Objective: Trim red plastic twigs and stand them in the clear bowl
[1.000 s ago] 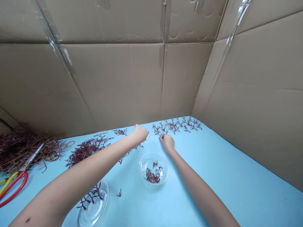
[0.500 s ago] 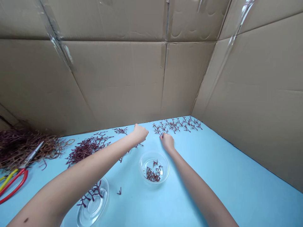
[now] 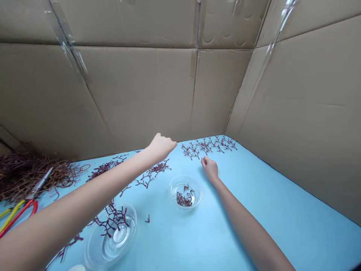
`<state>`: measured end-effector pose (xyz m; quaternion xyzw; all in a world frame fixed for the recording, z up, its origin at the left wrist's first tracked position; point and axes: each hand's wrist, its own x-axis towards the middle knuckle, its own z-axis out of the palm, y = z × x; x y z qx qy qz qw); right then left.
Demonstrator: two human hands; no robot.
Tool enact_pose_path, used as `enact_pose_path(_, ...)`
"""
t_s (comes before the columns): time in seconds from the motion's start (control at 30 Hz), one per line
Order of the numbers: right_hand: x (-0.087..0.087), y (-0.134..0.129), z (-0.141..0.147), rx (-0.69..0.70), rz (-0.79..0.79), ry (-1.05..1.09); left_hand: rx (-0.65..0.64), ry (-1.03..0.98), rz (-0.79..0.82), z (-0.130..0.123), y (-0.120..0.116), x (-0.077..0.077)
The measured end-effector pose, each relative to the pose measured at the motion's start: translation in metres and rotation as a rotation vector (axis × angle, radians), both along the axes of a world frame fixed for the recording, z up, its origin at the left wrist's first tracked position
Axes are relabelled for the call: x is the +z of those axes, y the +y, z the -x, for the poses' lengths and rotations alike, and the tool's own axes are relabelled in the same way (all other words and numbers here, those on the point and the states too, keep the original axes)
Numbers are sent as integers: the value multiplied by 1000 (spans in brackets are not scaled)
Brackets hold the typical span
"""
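My left hand (image 3: 163, 146) is closed and raised near the back edge of the table, left of a spread of forked, reddish-brown twigs (image 3: 210, 145). Its fingertips are mostly turned away, so anything between them is hidden. Just below that spread, my right hand (image 3: 210, 168) is curled, and no twig shows in its fingers. Between my forearms stands a clear round bowl (image 3: 172, 191) with short V-shaped bits (image 3: 184, 199) in it. More branched twigs (image 3: 156, 169) lie beyond my left forearm.
At left, red-and-yellow-handled scissors (image 3: 26, 203) rest against a tangled heap of twigs (image 3: 25, 177). A clear oval container (image 3: 131, 229) with twigs over it sits at lower left, partly behind my forearm. One small forked bit (image 3: 147, 218) lies nearby. Cardboard walls (image 3: 141, 94) enclose the blue table.
My right hand has drawn back from the spread twigs, moving right and slightly nearer. My left hand has shifted up and a little left. The view has tilted slightly.
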<state>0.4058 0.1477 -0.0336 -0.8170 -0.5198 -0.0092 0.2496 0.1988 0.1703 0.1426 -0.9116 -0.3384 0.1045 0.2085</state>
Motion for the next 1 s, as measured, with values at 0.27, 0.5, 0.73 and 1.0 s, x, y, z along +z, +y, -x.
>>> enact_pose_path(0.27, 3, -36, 3, 7, -8, 1, -3, -53, -103, 65, -39, 17)
enact_pose_path(0.5, 2, -55, 11, 5, -19, -23, 76, -177, -164, 139, -84, 3)
enact_pose_path(0.73, 1, -56, 4, 6, -47, -30, -65, -436, -244, 201, -133, -43)
enact_pose_path(1.0, 3, -48, -19, -79, -27, -62, 65, -562, -18, 224, -139, -68)
